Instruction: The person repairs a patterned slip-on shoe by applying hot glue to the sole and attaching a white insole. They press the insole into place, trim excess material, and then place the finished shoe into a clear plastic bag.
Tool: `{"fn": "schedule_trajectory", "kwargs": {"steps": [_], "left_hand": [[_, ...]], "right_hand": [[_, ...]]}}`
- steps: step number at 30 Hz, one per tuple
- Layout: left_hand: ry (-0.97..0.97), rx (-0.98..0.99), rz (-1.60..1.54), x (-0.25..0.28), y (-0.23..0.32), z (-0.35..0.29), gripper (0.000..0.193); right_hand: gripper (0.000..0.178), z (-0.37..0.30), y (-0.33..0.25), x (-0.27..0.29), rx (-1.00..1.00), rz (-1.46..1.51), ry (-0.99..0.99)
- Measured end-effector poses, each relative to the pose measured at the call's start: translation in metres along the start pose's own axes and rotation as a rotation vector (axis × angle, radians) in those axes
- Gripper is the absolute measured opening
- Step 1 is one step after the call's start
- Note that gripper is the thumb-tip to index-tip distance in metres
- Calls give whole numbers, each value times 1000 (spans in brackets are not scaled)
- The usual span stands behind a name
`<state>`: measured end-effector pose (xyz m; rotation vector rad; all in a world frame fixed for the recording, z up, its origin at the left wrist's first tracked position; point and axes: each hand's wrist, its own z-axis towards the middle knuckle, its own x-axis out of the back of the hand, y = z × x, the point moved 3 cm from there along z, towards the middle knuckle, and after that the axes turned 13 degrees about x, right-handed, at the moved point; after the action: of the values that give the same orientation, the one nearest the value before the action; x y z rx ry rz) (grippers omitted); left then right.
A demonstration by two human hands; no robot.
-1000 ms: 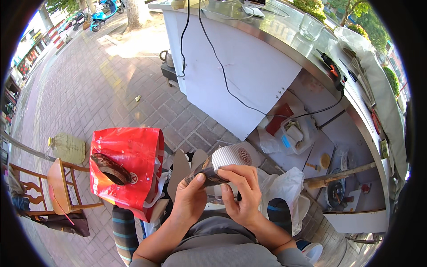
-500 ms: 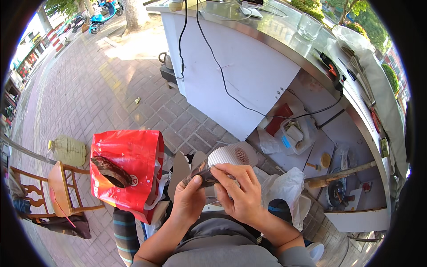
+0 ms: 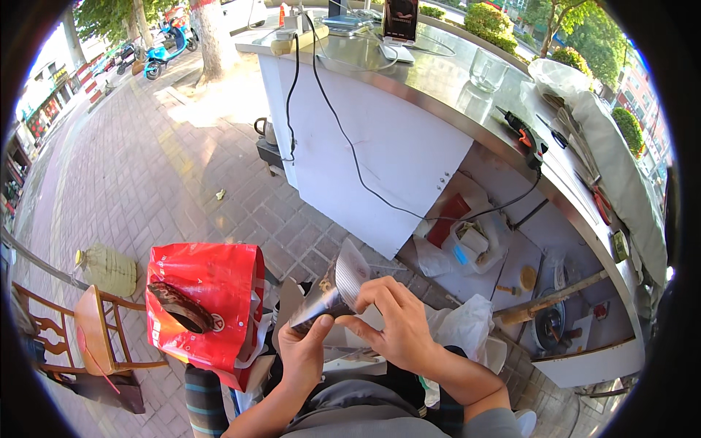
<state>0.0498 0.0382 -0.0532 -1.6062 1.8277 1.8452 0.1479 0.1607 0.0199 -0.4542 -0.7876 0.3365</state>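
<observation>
Both my hands hold a small appliance [image 3: 332, 288] with a dark tapered body and a white ribbed round end, just above my lap. My left hand [image 3: 303, 352] grips the dark narrow end from below. My right hand [image 3: 394, 328] is closed on the body from the right, fingers just below the white end. The white end points up and away from me, turned edge-on. Part of the body is hidden under my fingers.
A red plastic bag [image 3: 208, 292] with a dark worn piece [image 3: 179, 306] on it stands at my left, beside a wooden chair [image 3: 95, 336] and a plastic jug [image 3: 109, 270]. Ahead is a white counter [image 3: 380, 146] with hanging black cables [image 3: 343, 139], a glass [image 3: 488, 69] and a drill [image 3: 522, 135]. A white bag [image 3: 467, 328] lies at my right.
The appliance has been turned: its white round grille faced me before, now it is edge-on and tilted away. Both hands kept hold and shifted slightly along the body.
</observation>
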Motion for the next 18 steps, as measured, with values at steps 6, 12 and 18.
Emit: {"fn": "schedule_trajectory", "kwargs": {"steps": [6, 12, 18], "left_hand": [[45, -74, 168, -4, 3, -1, 29], [73, -64, 185, -4, 3, -2, 27], [104, -59, 217, -5, 2, -1, 31]], "right_hand": [[28, -3, 0, -11, -101, 118, 111], [27, -5, -4, -17, -160, 122, 153], [23, -7, -2, -18, -196, 137, 175]]}}
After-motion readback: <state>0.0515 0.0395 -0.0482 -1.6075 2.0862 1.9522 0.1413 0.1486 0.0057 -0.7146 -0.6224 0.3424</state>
